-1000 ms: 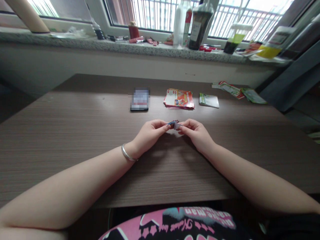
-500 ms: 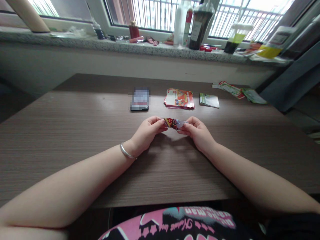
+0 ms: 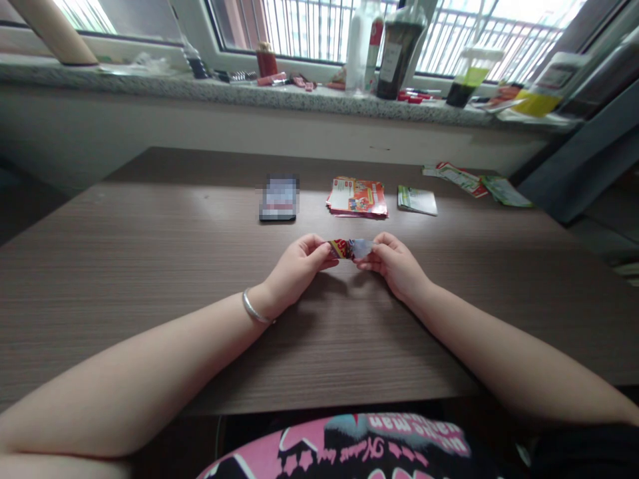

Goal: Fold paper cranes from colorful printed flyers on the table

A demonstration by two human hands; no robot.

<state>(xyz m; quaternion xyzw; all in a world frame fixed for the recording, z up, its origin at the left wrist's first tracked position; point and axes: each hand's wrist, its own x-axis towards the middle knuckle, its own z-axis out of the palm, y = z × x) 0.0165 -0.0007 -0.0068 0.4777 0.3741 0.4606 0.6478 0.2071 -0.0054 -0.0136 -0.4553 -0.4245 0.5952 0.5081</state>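
Observation:
Between my two hands a small, thin wrapper (image 3: 341, 249) is stretched just above the table. Its left part is red and yellow with printed letters, while its right part is pale and silvery. My left hand (image 3: 302, 266), with a silver bangle at the wrist, pinches the coloured end between thumb and fingers. At the pale end, my right hand (image 3: 395, 261) has its thumb and forefinger closed on the wrapper, the other fingers curled beneath. Whether anything is inside the wrapper cannot be made out.
Beyond my hands on the brown table (image 3: 150, 266) lie a blurred-out phone-like device (image 3: 278, 199), a stack of red and white cards (image 3: 357, 197) and a smaller pale stack (image 3: 417, 200). Colourful packets (image 3: 506, 191) lie far right. Bottles and cups crowd the stone windowsill (image 3: 309, 98).
More of the wrapper's pale right part shows now, and it looks flatter. My right thumb has shifted slightly outward along it; both hands keep their hold in nearly the same place.

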